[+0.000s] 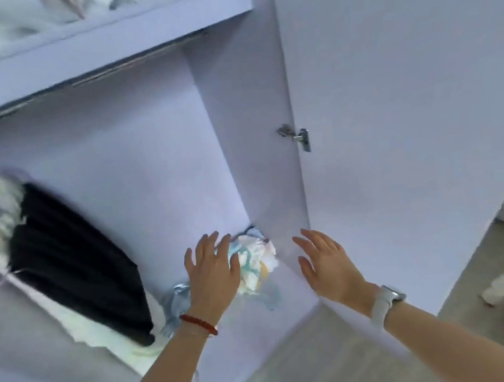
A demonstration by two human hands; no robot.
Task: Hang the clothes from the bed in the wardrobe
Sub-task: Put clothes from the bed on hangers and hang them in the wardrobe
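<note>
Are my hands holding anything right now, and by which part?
Nothing is held. The left hand is open over the crumpled cloth on the wardrobe floor; the right hand is open beside it.

One view only: the head-worn wide-angle camera, so no overlap with a second view applies. It looks forward and steeply down into the open wardrobe from close range, with both forearms entering from the lower edge. The left hand and right hand sit low and central; the wardrobe floor lies just beyond the fingertips. The shelf runs tilted far above the fingers, the door to their right. Edges are motion-blurred.
</note>
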